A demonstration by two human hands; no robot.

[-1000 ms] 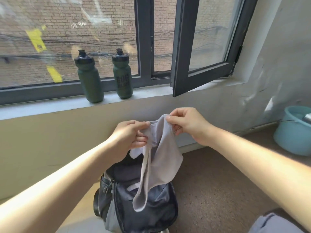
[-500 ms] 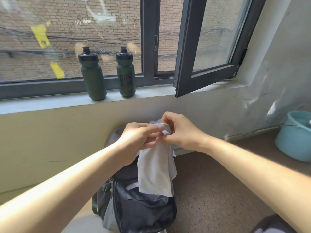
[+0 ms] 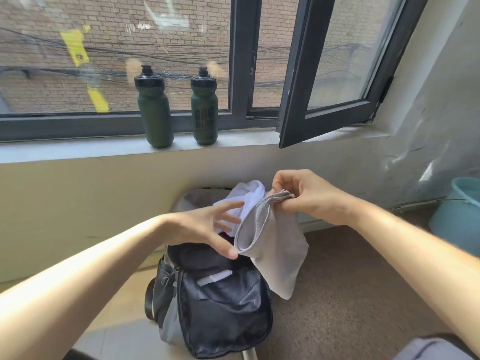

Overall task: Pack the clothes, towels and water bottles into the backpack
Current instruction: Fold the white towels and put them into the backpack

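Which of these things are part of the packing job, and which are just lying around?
Part of the job: grey folded cloth towel, pinched by the right hand; black fabric backpack; white cloth in its open top; two dark green plastic water bottles on the sill.
Lying about: pale blue plastic bucket; open dark-framed window.

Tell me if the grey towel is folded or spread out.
Folded. The grey towel hangs doubled from the right hand, which pinches its stacked edges together.
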